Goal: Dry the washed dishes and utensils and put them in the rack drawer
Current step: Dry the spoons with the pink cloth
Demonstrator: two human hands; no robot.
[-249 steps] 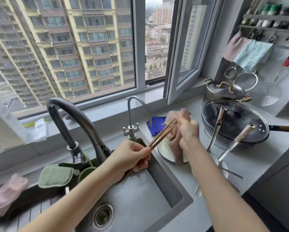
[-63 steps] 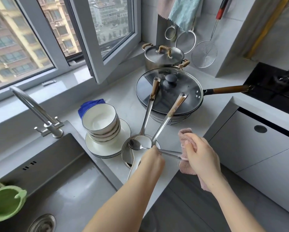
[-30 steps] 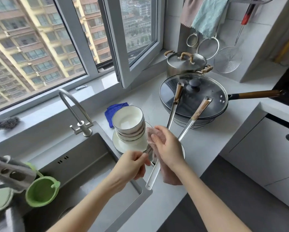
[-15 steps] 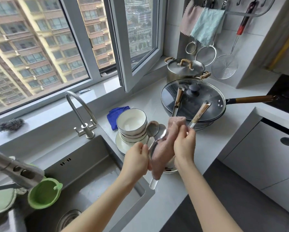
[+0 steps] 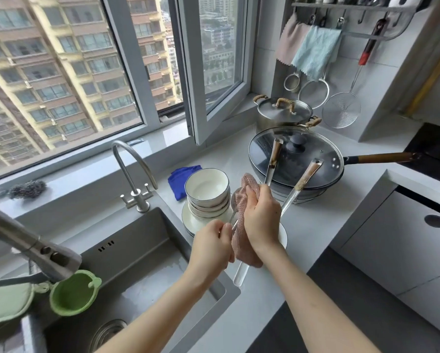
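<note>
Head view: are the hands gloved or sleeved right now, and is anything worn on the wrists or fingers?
Both are bare. The left hand and right hand wear no gloves, and no ring shows on the fingers in view. The left forearm and right forearm are uncovered down to the frame's bottom edge: no sleeve, cuff, watch or bracelet shows. The nails are too small to judge.

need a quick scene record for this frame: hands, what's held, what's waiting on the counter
left hand: pinches handles of metal utensils
right hand: grips pink cloth wrapped round their heads
stacked bowls: on plate, beside sink
long-handled tools: two, leaning on lidded wok
rack drawer: not in view
</note>
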